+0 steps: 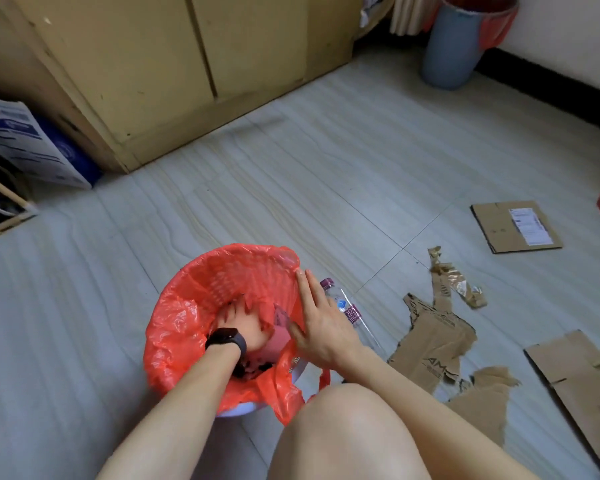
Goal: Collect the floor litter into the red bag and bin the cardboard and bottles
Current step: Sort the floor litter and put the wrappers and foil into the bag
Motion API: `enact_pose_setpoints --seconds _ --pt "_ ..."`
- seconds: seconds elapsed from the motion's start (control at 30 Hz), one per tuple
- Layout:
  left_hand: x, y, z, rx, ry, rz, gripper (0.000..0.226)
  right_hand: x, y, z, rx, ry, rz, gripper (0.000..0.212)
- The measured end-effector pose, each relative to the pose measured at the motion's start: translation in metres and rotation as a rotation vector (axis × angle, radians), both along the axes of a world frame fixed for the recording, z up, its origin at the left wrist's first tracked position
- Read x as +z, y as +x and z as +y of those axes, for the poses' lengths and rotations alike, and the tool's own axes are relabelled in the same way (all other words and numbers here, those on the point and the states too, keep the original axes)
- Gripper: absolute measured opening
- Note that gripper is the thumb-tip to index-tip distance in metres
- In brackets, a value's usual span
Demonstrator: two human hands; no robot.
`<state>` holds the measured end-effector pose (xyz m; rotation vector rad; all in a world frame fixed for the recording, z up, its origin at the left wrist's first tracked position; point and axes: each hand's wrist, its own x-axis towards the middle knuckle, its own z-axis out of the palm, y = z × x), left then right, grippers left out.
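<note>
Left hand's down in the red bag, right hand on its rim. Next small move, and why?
Probably reach the right hand to the bottle lying just beside it: nearest litter, and the left hand is busy inside the red bag.

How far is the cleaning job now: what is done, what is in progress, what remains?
Done: some litter lies in the red bag. In hand: the left hand reaches down into it, the right hand rests flat on its rim. Left: the bottle beside the bag, the torn cardboard, the labelled cardboard sheet and the tape strip lie on the floor.
</note>
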<state>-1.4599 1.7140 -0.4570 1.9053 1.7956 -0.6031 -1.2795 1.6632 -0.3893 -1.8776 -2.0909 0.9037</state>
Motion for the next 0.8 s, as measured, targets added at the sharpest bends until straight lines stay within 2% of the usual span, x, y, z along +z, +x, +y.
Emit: enact_pose_setpoints --seconds 0.1,0.2,0.33,0.4,0.43,0.53,0.6,0.7,0.8 --pt "0.045 0.005 0.005 -0.005 0.094 -0.114 0.052 0.015 0.016 -0.003 0.013 -0.024 -0.021 0.076" --pt "0.096 0.024 0.005 -0.054 0.276 -0.276 0.037 0.039 0.051 -0.017 -0.032 -0.002 -0.062 0.073" --pt "0.166 0.086 0.0 -0.206 0.436 -0.464 0.048 0.084 0.12 -0.046 -0.106 0.017 -0.186 0.068" --pt "0.199 0.137 -0.007 -0.368 0.47 -0.556 0.06 0.11 0.167 -0.07 -0.169 0.043 -0.277 0.065" --pt "0.215 0.159 -0.011 -0.449 0.471 -0.572 0.061 0.124 0.188 -0.081 -0.195 0.053 -0.315 0.063" --pt "0.261 0.234 -0.027 -0.703 0.431 -0.537 0.039 0.168 0.257 -0.127 -0.302 0.069 -0.415 0.057" --pt "0.285 0.282 -0.039 -0.854 0.429 -0.5 0.032 0.195 0.298 -0.163 -0.406 0.07 -0.468 0.055" --pt "0.312 0.361 -0.075 -1.032 0.452 -0.464 0.03 0.221 0.36 -0.236 -0.623 0.07 -0.456 0.052" --pt "0.31 0.417 -0.106 -1.088 0.404 -0.465 0.03 0.228 0.393 -0.295 -0.799 0.092 -0.4 0.051"
